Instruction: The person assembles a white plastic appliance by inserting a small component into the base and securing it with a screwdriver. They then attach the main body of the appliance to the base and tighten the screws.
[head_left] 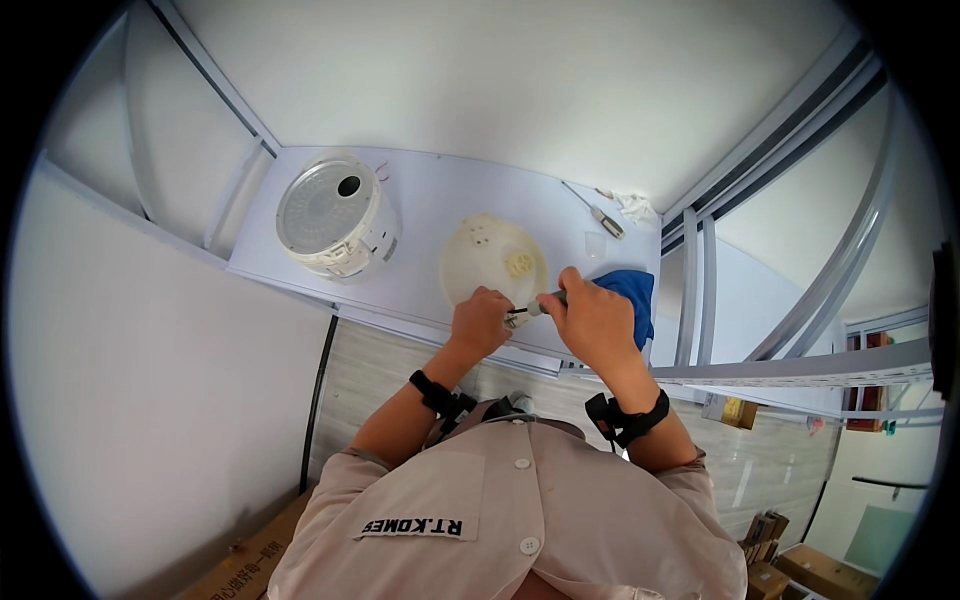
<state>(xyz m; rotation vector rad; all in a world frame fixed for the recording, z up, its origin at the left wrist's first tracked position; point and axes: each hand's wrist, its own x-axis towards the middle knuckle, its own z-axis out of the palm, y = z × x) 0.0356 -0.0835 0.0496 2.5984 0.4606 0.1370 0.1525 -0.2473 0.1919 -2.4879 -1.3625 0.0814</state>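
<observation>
In my right hand (600, 322) is a screwdriver (540, 304) with a grey handle, its fingers wrapped round it. The dark shaft points left, with its tip close to the fingers of my left hand (482, 322). That hand is closed at the near rim of a round cream plastic cover (468, 262), which lies on the white table. A small part shows between the hands by the tip, too small to name. On the cover sits a pale yellow round piece (519, 264).
A white round appliance body (337, 215) with a metal top stands at the left. Toward the right back lie another screwdriver (606, 222), a crumpled white tissue (637, 210) and a small clear cup (595, 244). A blue cloth (632, 292) lies beside my right hand. Metal frame posts (690, 285) border the table's right side.
</observation>
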